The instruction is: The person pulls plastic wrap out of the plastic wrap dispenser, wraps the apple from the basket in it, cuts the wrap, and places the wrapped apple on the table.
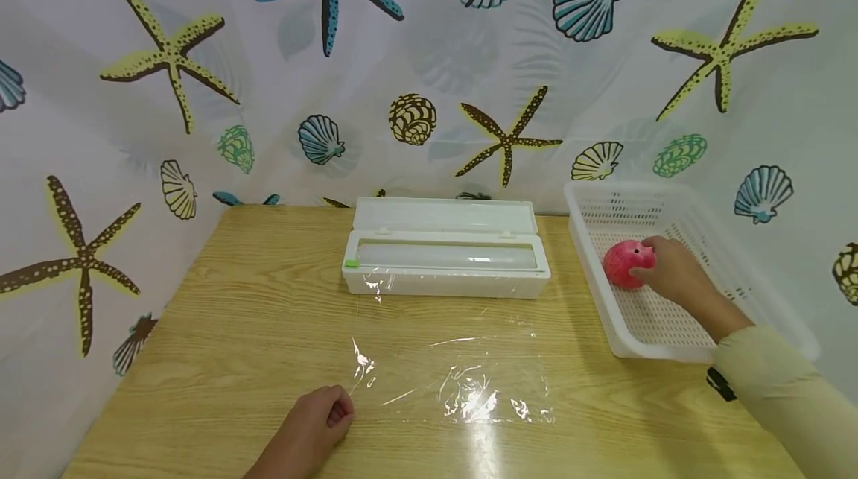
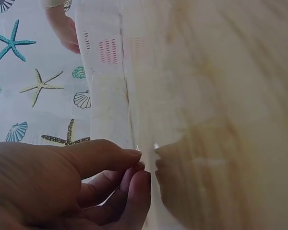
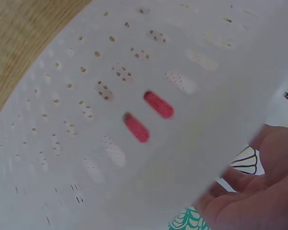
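L hand (image 1: 315,419) prob. pinches film (image 1: 469,375), tips together, & R hand (image 1: 675,270), fingers parted, nothing held, hangs over pink ball (image 1: 623,264) in basket (image 1: 660,351), so an off-ctr grab could roll ball, or a L tug could crease film.
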Available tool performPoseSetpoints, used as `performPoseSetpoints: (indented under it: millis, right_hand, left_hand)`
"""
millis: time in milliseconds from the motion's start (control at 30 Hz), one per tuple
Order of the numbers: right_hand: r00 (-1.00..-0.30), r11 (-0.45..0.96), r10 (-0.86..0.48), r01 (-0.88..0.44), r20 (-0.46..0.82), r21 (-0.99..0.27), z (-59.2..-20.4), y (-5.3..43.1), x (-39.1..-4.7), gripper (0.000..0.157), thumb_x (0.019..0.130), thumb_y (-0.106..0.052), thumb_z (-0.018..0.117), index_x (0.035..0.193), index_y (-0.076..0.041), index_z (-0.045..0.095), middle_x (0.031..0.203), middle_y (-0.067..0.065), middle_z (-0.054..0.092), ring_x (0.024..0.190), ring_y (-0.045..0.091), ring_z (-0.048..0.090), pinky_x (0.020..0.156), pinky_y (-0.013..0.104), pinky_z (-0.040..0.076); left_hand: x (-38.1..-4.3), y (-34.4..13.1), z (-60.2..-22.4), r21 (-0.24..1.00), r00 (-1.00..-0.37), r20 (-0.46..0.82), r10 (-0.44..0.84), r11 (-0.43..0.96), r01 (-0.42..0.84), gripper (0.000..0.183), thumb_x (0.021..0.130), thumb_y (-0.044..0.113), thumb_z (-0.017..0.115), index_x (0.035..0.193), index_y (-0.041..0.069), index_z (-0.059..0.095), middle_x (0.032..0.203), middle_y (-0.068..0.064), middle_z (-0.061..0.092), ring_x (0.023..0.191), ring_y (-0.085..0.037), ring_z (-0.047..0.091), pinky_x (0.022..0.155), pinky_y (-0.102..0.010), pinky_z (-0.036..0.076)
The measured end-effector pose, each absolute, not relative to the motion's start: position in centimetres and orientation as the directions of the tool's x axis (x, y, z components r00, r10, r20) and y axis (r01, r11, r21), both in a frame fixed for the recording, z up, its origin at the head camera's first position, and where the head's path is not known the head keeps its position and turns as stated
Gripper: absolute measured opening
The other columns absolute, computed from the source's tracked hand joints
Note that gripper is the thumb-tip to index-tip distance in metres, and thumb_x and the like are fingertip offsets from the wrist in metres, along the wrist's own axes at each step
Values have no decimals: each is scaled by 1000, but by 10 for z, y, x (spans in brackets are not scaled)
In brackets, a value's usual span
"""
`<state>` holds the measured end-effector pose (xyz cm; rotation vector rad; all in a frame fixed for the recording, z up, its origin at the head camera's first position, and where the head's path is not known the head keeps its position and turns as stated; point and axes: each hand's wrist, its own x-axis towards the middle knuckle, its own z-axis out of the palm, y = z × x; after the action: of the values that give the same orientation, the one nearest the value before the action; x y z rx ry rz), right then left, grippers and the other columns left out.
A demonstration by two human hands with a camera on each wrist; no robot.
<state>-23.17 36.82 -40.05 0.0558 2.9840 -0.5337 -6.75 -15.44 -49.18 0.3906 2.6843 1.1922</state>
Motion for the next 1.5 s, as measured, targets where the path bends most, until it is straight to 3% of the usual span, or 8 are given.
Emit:
performPoseSetpoints:
  millis: [367,967,1267,1500]
  right_hand:
    - [-977,920,88,154,-194,-360,-407,369,-243,81,76,-20,75,132,14,28,122,38,33,109,53,37,83,60,43]
    - [-964,952,70,142,-257,-272,-406,366,-256,80,78,-21,72,131,19,27,121,40,31,111,52,32,87,60,41]
    - [-959,973,-24,43,-281,-228,-397,367,-262,75,79,-21,70,124,25,32,115,42,43,106,53,41,88,59,41]
    - [-938,960,12,107,-345,-258,-394,368,-269,81,77,-22,73,127,24,29,117,42,42,103,49,46,86,57,44]
  left_hand:
    - [-68,-153,-493,762,-954,-8,301,619,189,16,79,-6,64,78,9,57,72,7,52,64,-1,47,57,-20,45]
    - [-69,-154,-489,753,-956,-40,290,638,162,15,79,-8,64,81,7,60,76,2,54,66,-3,48,59,-20,46]
    - [-67,-154,-488,734,-956,-24,291,655,181,20,78,-9,64,80,9,59,76,4,53,67,-3,47,59,-21,45]
    - [-67,-153,-488,739,-954,-35,297,650,175,19,78,-9,63,81,10,59,78,4,54,68,-4,47,60,-21,45]
